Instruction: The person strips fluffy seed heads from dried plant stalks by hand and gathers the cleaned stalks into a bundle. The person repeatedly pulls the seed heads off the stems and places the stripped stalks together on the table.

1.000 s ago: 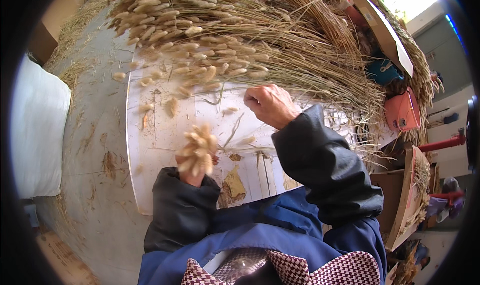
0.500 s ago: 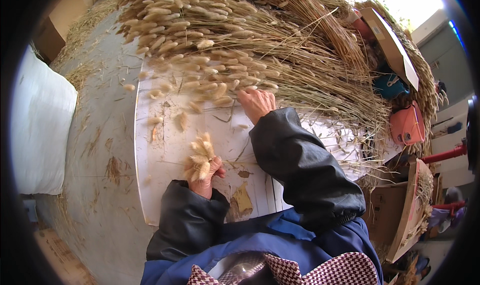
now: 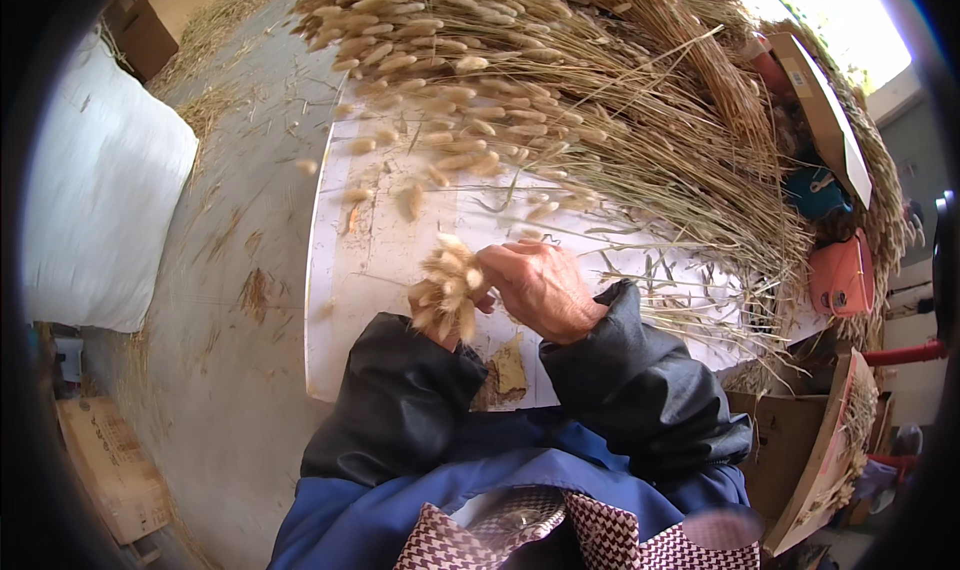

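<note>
My left hand (image 3: 482,301) is closed around a small bunch of fluffy, cream-coloured grass heads (image 3: 447,282), which hides most of its fingers. My right hand (image 3: 542,288) is closed at the right side of this bunch, its fingertips against it, apparently pinching dried grass. Both are over a worn white board (image 3: 338,270) strewn with loose stems and heads. Beyond them lies a large heap of long dried grass stalks (image 3: 640,135), with many fluffy heads toward its left end.
A white wrapped bale (image 3: 105,190) and cardboard box (image 3: 110,465) sit at the left beside grey floor (image 3: 225,370). Along the right are a cardboard piece (image 3: 820,105), teal container (image 3: 818,195), pink bucket (image 3: 840,275), leaning board (image 3: 820,460) and red metal bar (image 3: 905,355).
My right hand has come down from the edge of the grass heap to the bunch in my left hand. The whole view has shifted right, and lately slightly upward.
</note>
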The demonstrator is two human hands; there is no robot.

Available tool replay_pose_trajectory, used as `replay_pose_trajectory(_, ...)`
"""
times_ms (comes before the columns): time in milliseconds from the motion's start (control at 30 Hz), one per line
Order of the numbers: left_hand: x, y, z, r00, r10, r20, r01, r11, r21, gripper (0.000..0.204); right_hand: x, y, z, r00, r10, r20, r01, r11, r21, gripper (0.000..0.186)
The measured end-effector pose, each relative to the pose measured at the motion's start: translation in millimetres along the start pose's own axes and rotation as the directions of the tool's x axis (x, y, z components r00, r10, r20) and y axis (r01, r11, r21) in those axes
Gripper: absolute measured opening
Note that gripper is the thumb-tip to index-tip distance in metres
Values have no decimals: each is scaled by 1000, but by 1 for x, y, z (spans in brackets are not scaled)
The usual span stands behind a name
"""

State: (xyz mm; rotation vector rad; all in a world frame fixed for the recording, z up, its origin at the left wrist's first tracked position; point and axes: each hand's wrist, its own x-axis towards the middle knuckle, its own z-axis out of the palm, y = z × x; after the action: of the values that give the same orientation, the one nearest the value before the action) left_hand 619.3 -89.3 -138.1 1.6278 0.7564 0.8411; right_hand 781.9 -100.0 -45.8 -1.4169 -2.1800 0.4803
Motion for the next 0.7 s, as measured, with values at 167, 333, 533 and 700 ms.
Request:
replay_pose_trajectory(167, -3, -22, 4, 901, 296, -316, -207, 936, 285, 8, -6, -9, 11, 994, 104, -37, -105, 994, -10, 6)
replay_pose_trajectory(333, -18, -65, -11, 987, 94, -128, -16, 860, 510, 23, -14, -17, 29, 994, 100, -45, -105, 987, -124, 33)
replay_pose_trajectory(533, -17, -58, -5, 942, 124, -313, 83, 816, 572, 35, -17, -8, 20, 996, 89, -20, -91, 990, -110, 33)
replay_pose_trajectory(700, -3, -14, 21, 788, -310, -532, -55, 826, -561, 22, -18, 50, -26, 796, 526, 298, -464, 848, -257, 55)
